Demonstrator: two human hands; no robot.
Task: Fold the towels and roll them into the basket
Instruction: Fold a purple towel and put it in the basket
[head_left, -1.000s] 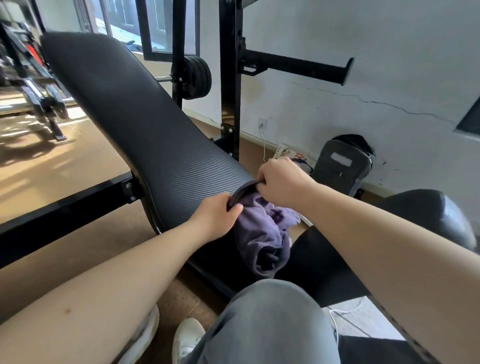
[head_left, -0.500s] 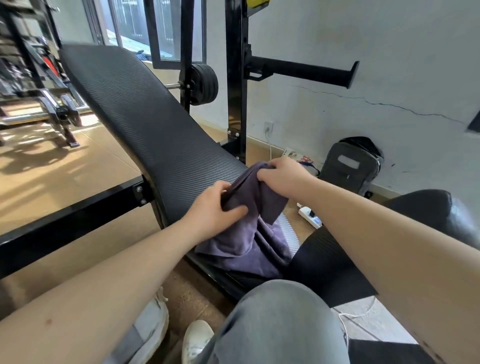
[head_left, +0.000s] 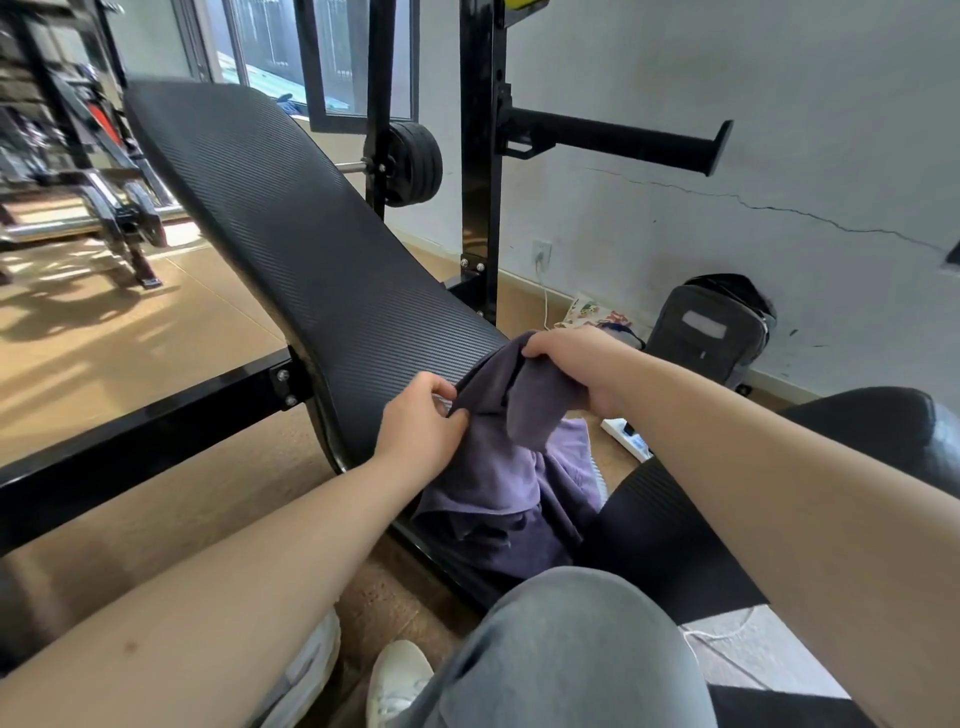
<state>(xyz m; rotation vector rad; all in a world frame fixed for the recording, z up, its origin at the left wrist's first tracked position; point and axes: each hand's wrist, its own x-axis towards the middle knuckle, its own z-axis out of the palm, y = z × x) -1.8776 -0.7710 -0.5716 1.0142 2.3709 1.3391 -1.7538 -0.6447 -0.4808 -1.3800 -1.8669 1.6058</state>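
Observation:
A purple towel (head_left: 493, 467) hangs crumpled at the lower end of the inclined black bench pad (head_left: 291, 228). My left hand (head_left: 421, 426) pinches the towel's upper edge on the left. My right hand (head_left: 571, 364) grips the same edge farther right and higher, with a fold draped over its fingers. The rest of the towel sags down between the pad and the seat. No basket is in view.
A black seat pad (head_left: 857, 431) lies at the right under my right arm. The rack upright (head_left: 478, 156) and its side bar (head_left: 613, 140) stand behind the bench. A grey backpack (head_left: 711, 332) and a power strip (head_left: 626, 436) lie by the wall. My knee (head_left: 561, 649) is below.
The bunched towel has been pulled open along its top edge. My hands have moved apart, the right one lifting up and to the right.

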